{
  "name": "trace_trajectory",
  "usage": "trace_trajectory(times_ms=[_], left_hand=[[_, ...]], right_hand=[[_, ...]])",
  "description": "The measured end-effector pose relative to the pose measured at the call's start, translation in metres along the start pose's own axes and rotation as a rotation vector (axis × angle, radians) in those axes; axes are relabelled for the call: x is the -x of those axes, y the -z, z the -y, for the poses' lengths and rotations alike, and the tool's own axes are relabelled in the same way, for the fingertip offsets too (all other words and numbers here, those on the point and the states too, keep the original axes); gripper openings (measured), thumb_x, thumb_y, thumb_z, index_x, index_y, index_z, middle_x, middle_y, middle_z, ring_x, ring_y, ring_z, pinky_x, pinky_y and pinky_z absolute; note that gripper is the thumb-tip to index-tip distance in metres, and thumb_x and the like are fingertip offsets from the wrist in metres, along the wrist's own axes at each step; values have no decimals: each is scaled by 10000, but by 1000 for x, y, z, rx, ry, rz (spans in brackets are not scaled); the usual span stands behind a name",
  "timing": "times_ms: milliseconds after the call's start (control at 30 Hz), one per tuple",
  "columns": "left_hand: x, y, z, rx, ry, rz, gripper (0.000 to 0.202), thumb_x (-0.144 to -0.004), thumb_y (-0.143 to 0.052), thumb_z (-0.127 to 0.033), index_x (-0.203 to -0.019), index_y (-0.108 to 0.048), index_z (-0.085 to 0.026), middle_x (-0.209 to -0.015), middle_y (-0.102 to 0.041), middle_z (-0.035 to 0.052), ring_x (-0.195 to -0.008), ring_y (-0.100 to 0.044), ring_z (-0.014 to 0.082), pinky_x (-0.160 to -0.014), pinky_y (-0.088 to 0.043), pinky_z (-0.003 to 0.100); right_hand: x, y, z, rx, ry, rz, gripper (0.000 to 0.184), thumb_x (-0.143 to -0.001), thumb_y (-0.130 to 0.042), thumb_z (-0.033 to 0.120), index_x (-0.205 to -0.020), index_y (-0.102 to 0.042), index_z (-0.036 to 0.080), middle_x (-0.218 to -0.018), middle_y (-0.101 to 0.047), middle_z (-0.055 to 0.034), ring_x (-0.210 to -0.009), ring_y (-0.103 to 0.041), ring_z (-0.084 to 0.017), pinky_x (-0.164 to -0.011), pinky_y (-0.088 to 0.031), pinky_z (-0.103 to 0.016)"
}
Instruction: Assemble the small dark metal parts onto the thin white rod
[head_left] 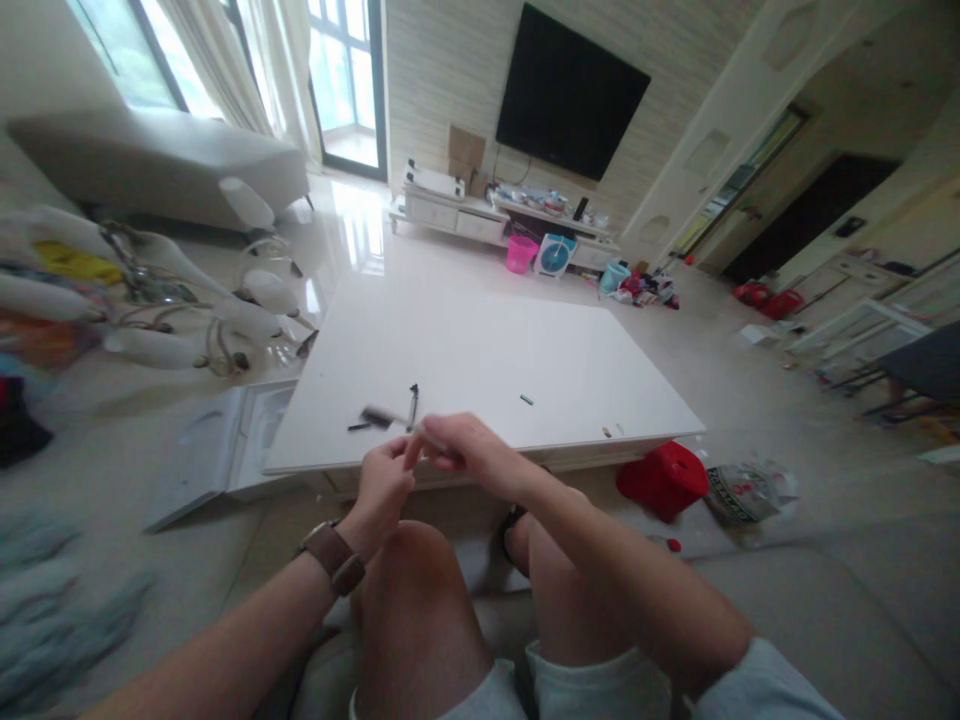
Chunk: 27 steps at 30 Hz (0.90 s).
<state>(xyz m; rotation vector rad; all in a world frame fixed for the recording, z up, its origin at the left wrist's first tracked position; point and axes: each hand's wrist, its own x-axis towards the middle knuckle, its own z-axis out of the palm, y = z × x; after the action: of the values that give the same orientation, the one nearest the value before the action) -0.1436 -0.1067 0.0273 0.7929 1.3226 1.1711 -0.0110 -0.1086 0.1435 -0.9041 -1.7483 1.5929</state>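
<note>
Over the near edge of the white table (480, 350), my two hands are close together, fingers touching or nearly so. My right hand (457, 440) is closed on a slim tool with a dark head (376, 416); it points left and motion blurs it, so its kind is unclear. My left hand (388, 480), below a brown watch strap, has its fingers pinched together; what they hold, if anything, cannot be made out. Just beyond the hands lie a thin black piece (414, 400) and a short dark strip (358, 427). A small dark bar (526, 400) rests farther right.
Tiny brown bits (607, 432) are near the table's front right edge. A red stool (664, 480) and a printed plastic bag (750, 492) stand on the floor at right. Left of the table are an open white box (259, 430) and a lamp-like fixture with white shades (247, 315).
</note>
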Motion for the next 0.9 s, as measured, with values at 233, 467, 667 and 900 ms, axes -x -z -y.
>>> trace_trajectory(times_ms=[233,467,667,900], left_hand=[[-14,7,-24,183,52,-122,650,-502,-855,-527,-942,-710,-70,-495,-419,-93,-440,-276,54,-421,-200,227],[-19,12,-29,247,56,-157,629,-523,-859,-490,-957,-700,-65,-472,-382,-110,-435,-271,54,-410,-206,226],[-18,10,-23,191,42,-155,537,-589,-834,-415,-976,-718,-62,-504,-396,-101,-445,-285,52,-414,-215,228],[-13,7,-21,200,61,-149,512,-609,-825,-380,-984,-708,-50,-505,-399,-102,-435,-294,50,-417,-217,228]], right_hand=[[-45,71,-67,625,-33,-409,531,-931,-524,601,-837,-786,149,-554,-508,19,-585,-435,-126,-571,-259,-267],[-42,70,-83,800,29,-260,394,-944,-570,520,-904,-824,221,-605,-634,5,-572,-484,-117,-562,-280,-255],[-39,70,-76,899,106,-284,334,-960,-573,491,-950,-821,268,-771,-750,-29,-653,-588,-139,-606,-329,-262],[-32,78,-76,930,110,-373,338,-965,-570,470,-947,-819,243,-756,-735,-39,-643,-579,-139,-603,-331,-265]])
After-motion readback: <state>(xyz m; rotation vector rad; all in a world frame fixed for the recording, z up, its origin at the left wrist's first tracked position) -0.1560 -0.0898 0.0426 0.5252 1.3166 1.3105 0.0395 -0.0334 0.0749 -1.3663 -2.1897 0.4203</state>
